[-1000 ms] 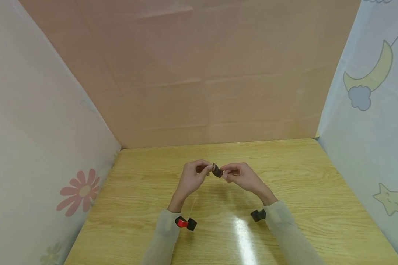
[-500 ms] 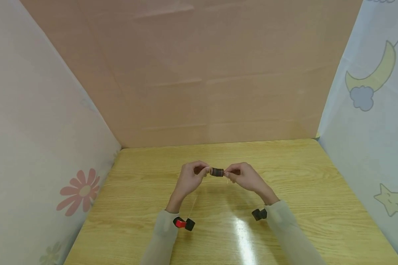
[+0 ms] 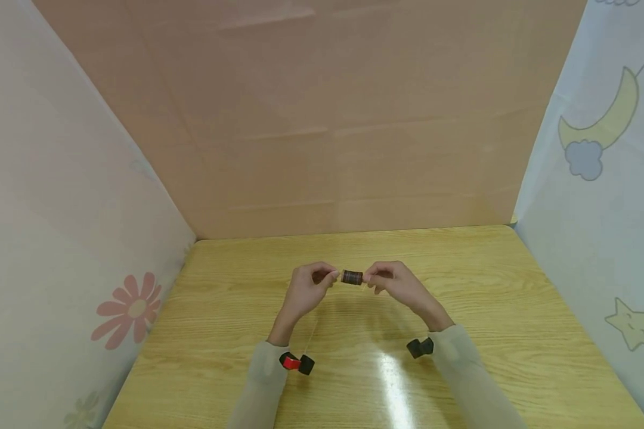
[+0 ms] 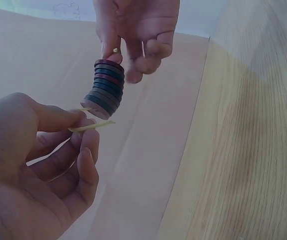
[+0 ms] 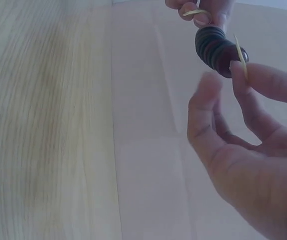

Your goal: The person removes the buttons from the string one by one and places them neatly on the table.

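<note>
A row of flat round discs (image 3: 352, 277), dark green, brown and red, is strung face to face on a thin pale yellow cord (image 4: 94, 126). The row hangs nearly level between the two hands above the table, and bends slightly in the left wrist view. My left hand (image 3: 307, 289) pinches the cord close to one end of the row, where a short yellow tail sticks out past the fingertips. At the other end, my right hand (image 3: 399, 287) pinches the cord between thumb and finger, with another tail (image 5: 241, 52) showing. How the cord runs inside the discs is hidden.
The light wood-grain table (image 3: 236, 333) lies under both hands. A plain tan sheet (image 3: 322, 149) stands behind it, and patterned white sheets (image 3: 612, 214) close off the sides. Both wrists wear dark camera mounts; the left mount (image 3: 296, 362) has a red part.
The row of discs has swung from a steep slant to almost level. My hands have parted slightly, and the right hand's fingers have shifted a little on the cord.
</note>
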The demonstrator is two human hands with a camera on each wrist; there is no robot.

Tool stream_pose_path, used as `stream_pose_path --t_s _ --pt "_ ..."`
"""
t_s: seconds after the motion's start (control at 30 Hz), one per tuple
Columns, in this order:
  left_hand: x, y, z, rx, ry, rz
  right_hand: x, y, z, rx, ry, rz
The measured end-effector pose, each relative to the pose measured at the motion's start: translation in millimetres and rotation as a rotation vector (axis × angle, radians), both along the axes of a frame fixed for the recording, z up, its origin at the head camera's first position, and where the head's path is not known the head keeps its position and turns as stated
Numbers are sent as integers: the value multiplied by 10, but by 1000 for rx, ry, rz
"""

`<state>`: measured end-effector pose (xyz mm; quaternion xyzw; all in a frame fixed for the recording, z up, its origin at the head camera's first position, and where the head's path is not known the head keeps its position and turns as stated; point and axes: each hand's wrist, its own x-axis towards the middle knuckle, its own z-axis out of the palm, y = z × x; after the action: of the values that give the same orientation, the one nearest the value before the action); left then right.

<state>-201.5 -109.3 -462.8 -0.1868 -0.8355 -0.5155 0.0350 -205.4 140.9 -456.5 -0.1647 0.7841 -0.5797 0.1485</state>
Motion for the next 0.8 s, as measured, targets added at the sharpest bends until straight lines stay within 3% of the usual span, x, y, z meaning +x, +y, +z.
stream_pose_path --t_s 0.1,0.3,0.4,0.63,0.8 --pt "1 11 -4 -6 -1 5 -10 -14 -11 -120 -69 9" --pt "11 54 5 30 -28 -30 -54 -33 -73 -485 -191 81" --pt "13 72 5 48 -39 -51 -61 -29 -105 -593 -217 112" --pt "20 89 6 104 -90 -75 -53 -30 -138 -670 -229 123" --pt "28 108 -19 160 -130 -91 -31 -46 -141 -587 -260 67"
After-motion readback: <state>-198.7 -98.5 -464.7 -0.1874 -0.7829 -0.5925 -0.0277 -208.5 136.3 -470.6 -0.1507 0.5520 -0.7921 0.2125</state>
